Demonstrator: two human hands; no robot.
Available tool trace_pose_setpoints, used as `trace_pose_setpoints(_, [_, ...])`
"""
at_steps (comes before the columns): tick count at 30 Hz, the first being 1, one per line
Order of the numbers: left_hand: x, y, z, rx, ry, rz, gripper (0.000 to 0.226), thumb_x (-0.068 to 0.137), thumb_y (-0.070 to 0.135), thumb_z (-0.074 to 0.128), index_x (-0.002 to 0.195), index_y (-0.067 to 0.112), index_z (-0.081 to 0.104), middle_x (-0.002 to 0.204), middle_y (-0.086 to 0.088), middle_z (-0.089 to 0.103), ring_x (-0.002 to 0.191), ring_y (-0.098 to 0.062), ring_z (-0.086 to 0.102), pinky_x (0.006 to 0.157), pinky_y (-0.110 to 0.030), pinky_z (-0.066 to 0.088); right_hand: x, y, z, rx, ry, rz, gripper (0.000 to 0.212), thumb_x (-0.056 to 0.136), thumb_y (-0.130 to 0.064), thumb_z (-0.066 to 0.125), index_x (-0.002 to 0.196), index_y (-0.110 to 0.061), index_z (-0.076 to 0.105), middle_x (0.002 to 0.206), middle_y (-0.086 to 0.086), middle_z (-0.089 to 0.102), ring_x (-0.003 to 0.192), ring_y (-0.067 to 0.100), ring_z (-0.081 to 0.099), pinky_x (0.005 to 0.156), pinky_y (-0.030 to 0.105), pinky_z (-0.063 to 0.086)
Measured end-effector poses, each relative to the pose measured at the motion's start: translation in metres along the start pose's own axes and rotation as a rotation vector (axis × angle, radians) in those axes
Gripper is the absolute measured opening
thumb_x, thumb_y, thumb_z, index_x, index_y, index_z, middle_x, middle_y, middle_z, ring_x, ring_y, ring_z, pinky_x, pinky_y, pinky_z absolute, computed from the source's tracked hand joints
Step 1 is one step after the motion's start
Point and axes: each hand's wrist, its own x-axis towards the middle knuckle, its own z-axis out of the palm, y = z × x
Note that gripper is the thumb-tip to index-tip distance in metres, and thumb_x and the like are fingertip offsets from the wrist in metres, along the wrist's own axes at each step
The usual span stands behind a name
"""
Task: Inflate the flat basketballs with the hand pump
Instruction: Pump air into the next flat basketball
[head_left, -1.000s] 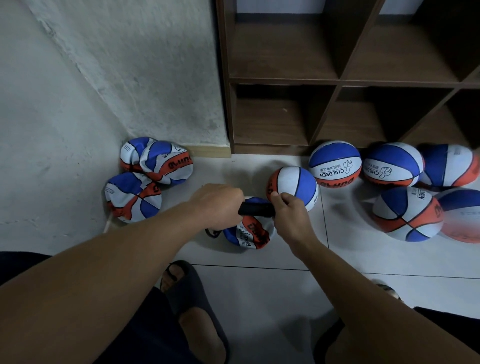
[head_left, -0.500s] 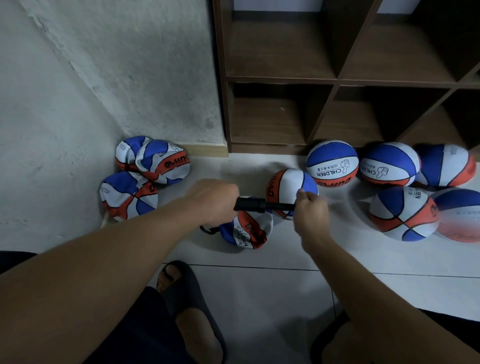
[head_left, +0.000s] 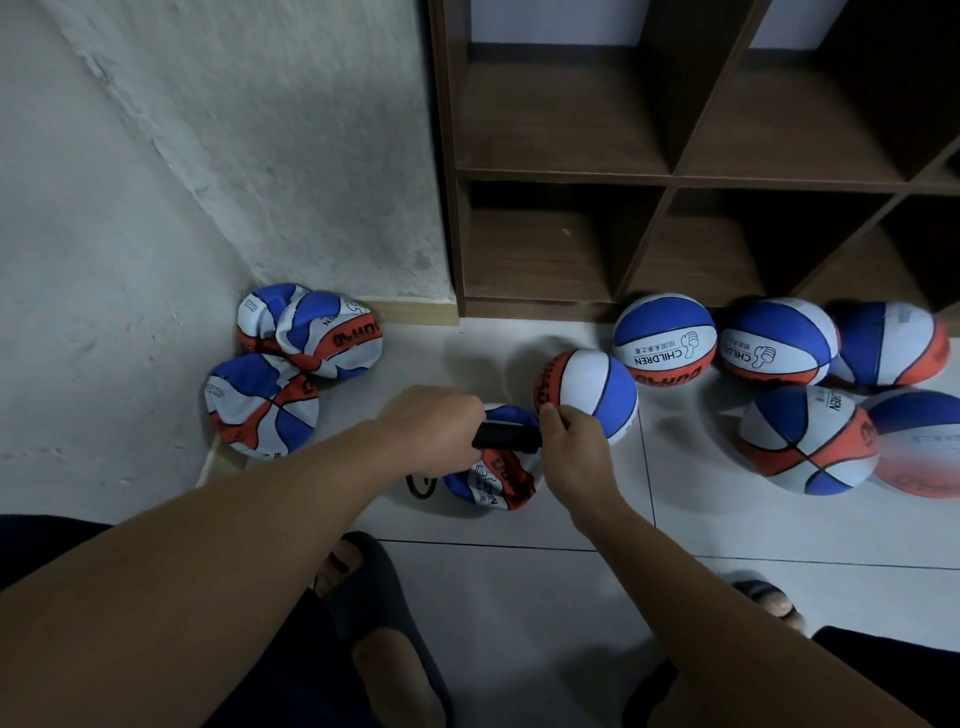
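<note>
My left hand (head_left: 434, 426) grips the body of the black hand pump (head_left: 506, 435), held level over the floor. My right hand (head_left: 569, 441) grips the pump's handle end, pushed in close against the body. Under the pump lies a crumpled flat basketball (head_left: 496, 480) in blue, white and orange, with a black hose loop (head_left: 421, 486) beside it. Just behind my right hand sits a round basketball (head_left: 589, 392). Three more flat balls (head_left: 265, 405) are piled in the left corner by the wall.
Several inflated balls (head_left: 665, 338) lie along the foot of a dark wooden cubby shelf (head_left: 675, 176) and to the right (head_left: 808, 441). A rough white wall (head_left: 130, 234) closes the left side. My sandalled feet (head_left: 374, 613) are on the pale floor tiles below.
My right hand has pushed the pump handle back in toward my left hand, after pulling it out to the right half a second ago.
</note>
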Motion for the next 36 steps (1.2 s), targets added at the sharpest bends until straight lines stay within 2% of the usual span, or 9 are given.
trace_pose_setpoints(4, [-0.001,-0.016,-0.005,-0.07,0.008,-0.055,0.023,0.093,0.033,0.07,0.073,0.024,0.062,0.069,0.001,0.066,0.059,-0.017,0.063,0.051,-0.029,0.039,0.02,0.003,-0.027,0.003,0.046,0.039,0.042,0.107,-0.033,0.055,0.072,-0.011,0.054,0.058,0.0,0.047,0.055,0.016,0.041,0.056,0.032,0.035])
trace_pose_setpoints(7, [-0.002,-0.03,-0.009,-0.071,0.054,-0.102,0.029,0.094,0.036,0.067,0.069,0.022,0.062,0.068,0.0,0.064,0.057,-0.017,0.06,0.05,-0.028,0.036,0.039,0.01,-0.059,0.116,0.127,0.159,0.035,0.106,-0.038,0.06,0.087,-0.009,0.068,0.068,0.004,0.056,0.06,0.019,0.047,0.06,0.037,0.042])
trace_pose_setpoints(11, [0.0,-0.017,-0.012,-0.062,0.039,-0.09,0.029,0.094,0.031,0.069,0.069,0.022,0.06,0.069,-0.001,0.062,0.058,-0.018,0.059,0.05,-0.028,0.035,0.041,0.011,-0.062,0.111,0.193,0.137,0.027,0.109,-0.032,0.054,0.091,-0.016,0.067,0.083,0.005,0.067,0.074,0.023,0.06,0.069,0.04,0.051])
trace_pose_setpoints(15, [0.0,-0.004,-0.015,0.006,0.051,-0.085,0.021,0.091,0.025,0.068,0.071,0.021,0.061,0.07,-0.002,0.065,0.06,-0.022,0.063,0.049,-0.028,0.037,0.021,0.001,-0.031,0.035,0.197,0.055,0.041,0.111,-0.031,0.047,0.075,-0.012,0.054,0.061,0.001,0.051,0.059,0.021,0.047,0.058,0.035,0.037])
trace_pose_setpoints(18, [0.001,-0.001,-0.013,-0.008,0.025,-0.072,0.019,0.088,0.022,0.067,0.07,0.02,0.06,0.069,-0.003,0.065,0.061,-0.025,0.065,0.05,-0.029,0.04,0.01,-0.006,-0.016,0.01,0.171,0.011,0.043,0.111,-0.029,0.045,0.071,-0.012,0.045,0.06,0.001,0.047,0.059,0.02,0.043,0.057,0.035,0.034])
trace_pose_setpoints(26, [0.004,0.001,-0.005,-0.02,-0.003,-0.026,0.017,0.084,0.02,0.068,0.069,0.02,0.059,0.066,-0.003,0.065,0.057,-0.026,0.064,0.051,-0.03,0.043,0.003,-0.008,0.004,0.048,0.08,0.016,0.044,0.112,-0.031,0.046,0.081,-0.002,0.059,0.063,0.001,0.052,0.06,0.017,0.047,0.058,0.033,0.037])
trace_pose_setpoints(31, [0.007,-0.007,-0.004,-0.108,-0.028,-0.019,0.02,0.088,0.028,0.067,0.07,0.018,0.064,0.067,-0.006,0.067,0.057,-0.025,0.064,0.051,-0.032,0.043,0.01,-0.012,-0.006,0.01,0.03,0.023,0.043,0.11,-0.032,0.051,0.078,-0.005,0.057,0.06,0.0,0.048,0.056,0.015,0.042,0.054,0.03,0.035])
trace_pose_setpoints(33, [0.006,-0.016,-0.007,-0.139,-0.015,-0.038,0.027,0.091,0.034,0.067,0.069,0.019,0.065,0.068,-0.005,0.067,0.057,-0.024,0.064,0.052,-0.032,0.043,0.017,-0.013,-0.02,0.01,0.039,0.072,0.039,0.109,-0.032,0.052,0.083,-0.005,0.063,0.065,0.006,0.054,0.059,0.017,0.047,0.057,0.028,0.038])
trace_pose_setpoints(36, [0.002,-0.033,-0.014,-0.135,0.009,-0.083,0.03,0.094,0.038,0.066,0.07,0.021,0.063,0.069,0.0,0.066,0.059,-0.019,0.063,0.053,-0.031,0.042,0.037,-0.008,-0.051,0.081,0.119,0.183,0.026,0.108,-0.032,0.053,0.097,-0.013,0.067,0.087,0.013,0.066,0.071,0.024,0.055,0.067,0.042,0.047])
